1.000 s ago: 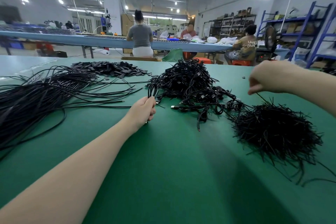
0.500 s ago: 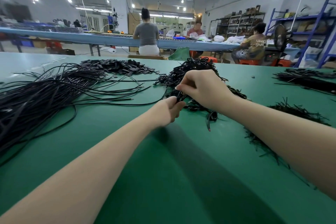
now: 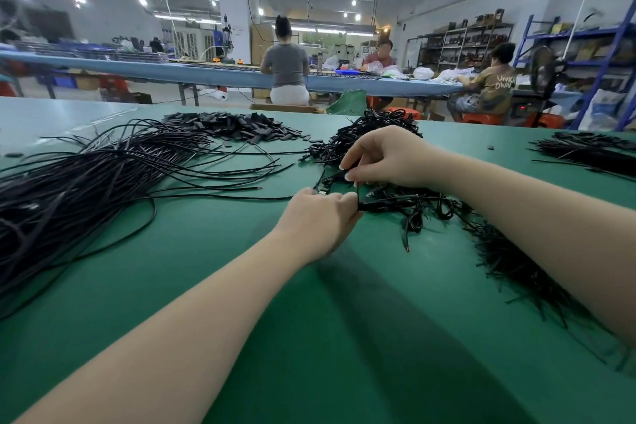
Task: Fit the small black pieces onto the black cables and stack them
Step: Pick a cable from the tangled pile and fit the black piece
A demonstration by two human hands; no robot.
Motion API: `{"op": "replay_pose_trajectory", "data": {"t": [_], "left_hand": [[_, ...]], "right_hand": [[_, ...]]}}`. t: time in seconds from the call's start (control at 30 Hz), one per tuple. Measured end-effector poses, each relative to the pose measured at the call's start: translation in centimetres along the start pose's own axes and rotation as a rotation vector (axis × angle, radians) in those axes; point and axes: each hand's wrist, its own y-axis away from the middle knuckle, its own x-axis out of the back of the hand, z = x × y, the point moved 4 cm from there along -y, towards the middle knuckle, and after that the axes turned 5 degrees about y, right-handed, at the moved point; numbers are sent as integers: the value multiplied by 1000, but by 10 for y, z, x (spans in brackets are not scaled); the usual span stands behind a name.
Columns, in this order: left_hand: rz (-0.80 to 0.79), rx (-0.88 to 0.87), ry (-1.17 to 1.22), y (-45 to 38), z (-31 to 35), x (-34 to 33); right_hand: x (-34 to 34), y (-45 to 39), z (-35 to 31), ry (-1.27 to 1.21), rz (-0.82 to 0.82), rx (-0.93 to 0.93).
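At table centre, hands: the left hand (image 3: 318, 220) grips a folded black cable (image 3: 395, 205) in curled fingers; the right hand (image 3: 385, 157) pinches something thin and black above it, too small to name.
Just beyond: a tangled heap of finished cables (image 3: 375, 134) lies behind and under the hands.
Left: long loose cables (image 3: 86, 182) fan across the green table (image 3: 309, 337); small black pieces (image 3: 234, 126) are piled far left.
Handling: cable looks light, limp and springy; best pinched near its end.

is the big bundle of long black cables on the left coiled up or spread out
Spread out. The big bundle of long black cables lies loose on the green table, its ends fanning toward the middle, with one strand looping away at the near side.
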Motion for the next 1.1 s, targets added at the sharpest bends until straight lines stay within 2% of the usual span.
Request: {"op": "replay_pose_trajectory", "data": {"t": [0.07, 0.17, 0.27, 0.33, 0.43, 0.53, 0.67, 0.77, 0.87, 1.1], "left_hand": [[94, -103, 75, 1, 1, 9], [210, -101, 293, 3, -1, 19], [241, 72, 601, 4, -4, 17], [263, 213, 785, 3, -9, 14], [209, 413, 936, 2, -12, 3], [141, 523, 1020, 2, -18, -8], [130, 516, 1290, 0, -22, -14], [104, 527, 1336, 1, -25, -20], [79, 540, 1370, 1, -26, -22], [-15, 589, 1550, 1, -23, -18]], "right_hand": [[3, 5, 18, -265, -48, -148], [-16, 13, 35, -753, -31, -345], [-48, 15, 39, -1204, 92, -439], [-71, 14, 36, -1387, 173, -479], [-96, 15, 36, -1553, 405, -509], [-104, 19, 39, -1486, 545, -511], [-105, 19, 39, -1433, 448, -463], [-106, 19, 37, -1337, 356, -434], [-105, 21, 37, -1239, 422, -379], [-87, 30, 35, -572, 668, -242]]}}
